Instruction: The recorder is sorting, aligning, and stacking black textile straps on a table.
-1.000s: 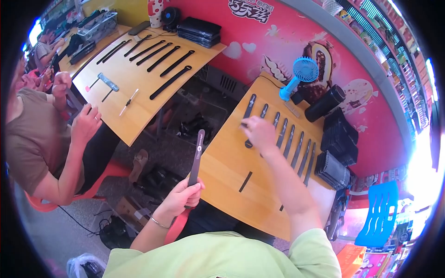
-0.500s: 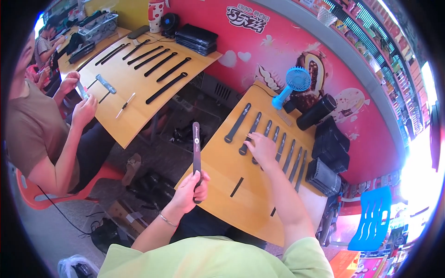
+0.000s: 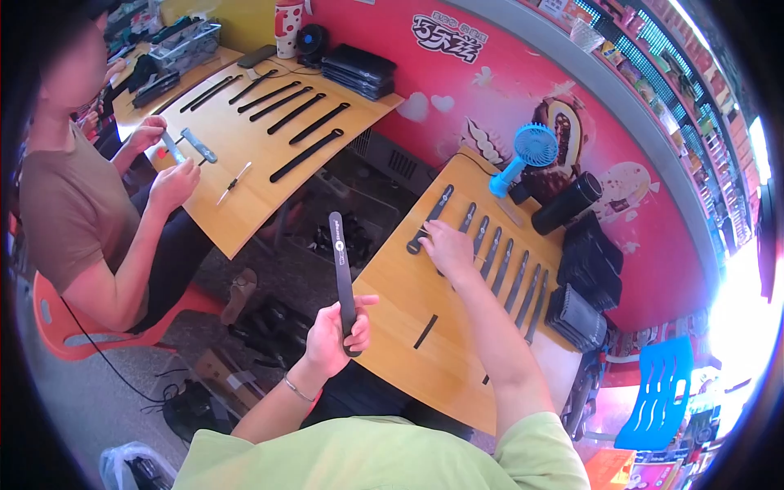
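Note:
My left hand grips a flat black strap by its lower end and holds it upright in the air, one finger sticking out. White print marks the strap's face. At the table's left end, my right hand has its fingertips closed at the lower part of the leftmost laid-out strap. Several like straps lie side by side to the right, partly behind my hand and forearm. A short black strip lies nearer to me on the wooden table.
A blue handheld fan, a black bottle and stacked black goods stand along the far side. To the left, a person works at another table with more straps. A blue chair back stands right.
My right hand has moved left, from the second strap to the leftmost one. The strap in my left hand has tilted slightly left, and the view has shifted a little.

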A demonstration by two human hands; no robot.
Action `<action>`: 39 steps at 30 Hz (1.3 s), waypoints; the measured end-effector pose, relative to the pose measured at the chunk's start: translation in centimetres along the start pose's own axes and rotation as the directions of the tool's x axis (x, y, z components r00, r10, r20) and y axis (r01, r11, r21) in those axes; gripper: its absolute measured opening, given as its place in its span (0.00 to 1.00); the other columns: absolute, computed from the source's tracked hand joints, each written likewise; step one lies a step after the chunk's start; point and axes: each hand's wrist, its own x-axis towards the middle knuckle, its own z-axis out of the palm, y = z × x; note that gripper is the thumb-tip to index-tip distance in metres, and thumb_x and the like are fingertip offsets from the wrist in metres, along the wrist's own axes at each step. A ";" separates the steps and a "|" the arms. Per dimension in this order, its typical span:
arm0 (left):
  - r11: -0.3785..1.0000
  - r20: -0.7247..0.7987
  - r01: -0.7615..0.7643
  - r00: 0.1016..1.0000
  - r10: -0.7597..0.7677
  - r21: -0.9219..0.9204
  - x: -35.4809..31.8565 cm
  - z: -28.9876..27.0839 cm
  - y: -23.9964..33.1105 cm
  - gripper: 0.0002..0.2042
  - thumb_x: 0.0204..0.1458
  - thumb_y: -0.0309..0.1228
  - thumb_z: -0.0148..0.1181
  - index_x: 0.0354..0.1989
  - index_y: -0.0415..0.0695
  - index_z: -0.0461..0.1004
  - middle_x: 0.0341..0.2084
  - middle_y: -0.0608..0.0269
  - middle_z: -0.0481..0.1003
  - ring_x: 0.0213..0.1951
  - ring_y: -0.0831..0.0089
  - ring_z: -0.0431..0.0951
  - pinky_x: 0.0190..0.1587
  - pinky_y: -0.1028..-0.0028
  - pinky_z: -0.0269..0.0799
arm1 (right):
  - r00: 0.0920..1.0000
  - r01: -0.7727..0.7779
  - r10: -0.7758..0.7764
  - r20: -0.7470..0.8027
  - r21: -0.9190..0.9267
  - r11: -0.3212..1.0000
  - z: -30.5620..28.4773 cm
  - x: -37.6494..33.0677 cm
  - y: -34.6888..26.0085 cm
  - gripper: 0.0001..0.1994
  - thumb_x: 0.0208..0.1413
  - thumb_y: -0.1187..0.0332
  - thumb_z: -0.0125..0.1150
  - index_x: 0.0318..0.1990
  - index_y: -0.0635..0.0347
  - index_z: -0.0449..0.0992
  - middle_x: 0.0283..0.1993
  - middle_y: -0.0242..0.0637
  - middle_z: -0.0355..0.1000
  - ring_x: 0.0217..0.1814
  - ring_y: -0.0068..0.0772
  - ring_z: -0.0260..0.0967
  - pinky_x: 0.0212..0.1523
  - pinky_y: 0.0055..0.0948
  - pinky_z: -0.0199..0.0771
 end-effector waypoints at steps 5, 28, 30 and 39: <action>1.000 -0.027 -0.004 1.000 0.004 0.015 -0.7 0.0 0.2 0.21 0.64 0.40 0.30 0.51 0.39 0.66 0.18 0.68 0.61 0.18 0.79 0.57 0.24 0.78 0.56 | 0.996 -0.028 0.028 0.082 -0.003 1.000 -1.1 -1.3 -0.5 0.16 0.51 0.60 0.61 0.47 0.53 0.76 0.46 0.31 0.73 0.40 0.40 0.74 0.39 0.37 0.76; 0.863 0.278 -0.252 0.951 0.137 0.438 -0.2 6.7 -3.4 0.21 0.56 0.30 0.57 0.57 0.40 0.61 0.39 0.62 0.73 0.41 0.79 0.73 0.44 0.79 0.69 | 0.879 -0.381 0.205 0.431 0.892 -0.243 -13.7 -15.7 -10.8 0.17 0.58 0.72 0.56 0.53 0.58 0.61 0.31 0.29 0.72 0.29 0.10 0.62 0.25 0.11 0.51; 0.843 0.294 -0.266 0.946 0.136 0.467 -0.2 6.6 -3.6 0.20 0.57 0.30 0.56 0.56 0.40 0.62 0.39 0.61 0.73 0.42 0.77 0.74 0.44 0.79 0.70 | 0.880 -0.363 0.252 0.402 0.913 -0.187 -13.7 -16.2 -11.0 0.17 0.58 0.72 0.55 0.54 0.58 0.62 0.31 0.28 0.72 0.29 0.11 0.62 0.26 0.12 0.53; 0.902 0.210 -0.373 0.920 0.330 0.216 0.5 6.5 -3.8 0.14 0.58 0.29 0.54 0.51 0.46 0.63 0.37 0.60 0.73 0.44 0.65 0.78 0.41 0.73 0.80 | 0.957 -0.137 0.288 -0.010 0.864 0.485 -14.0 -18.4 -10.9 0.16 0.60 0.71 0.51 0.55 0.59 0.71 0.29 0.34 0.71 0.30 0.27 0.68 0.33 0.22 0.67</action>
